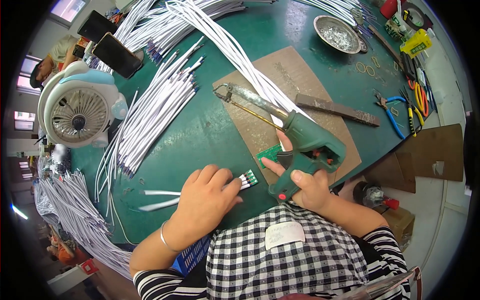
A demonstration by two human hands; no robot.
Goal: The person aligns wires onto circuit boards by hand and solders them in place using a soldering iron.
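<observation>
My right hand (pixel 312 190) is closed round the handle of a green soldering gun (pixel 315 137), its metal barrel pointing up and left over a brown board (pixel 240 102). Below the barrel lies a green circuit board panel (pixel 270 154), with an extended finger of that hand by it. My left hand (pixel 207 192) has its fingers curled down over white cables (pixel 160 200); the grip underneath is partly hidden. Small green circuit boards (pixel 251 177) sit on the cable ends right of the fingers. The cable tails, left of the hand, look blurred.
White cable bundles (pixel 155 117) lie across the green table (pixel 210 135). A fan (pixel 77 110) and phone (pixel 117 55) stand left. A dark bar (pixel 337 109) crosses the brown board. Far right are a metal bowl (pixel 337 34) and pliers (pixel 392 112). A person (pixel 57 55) is at far left.
</observation>
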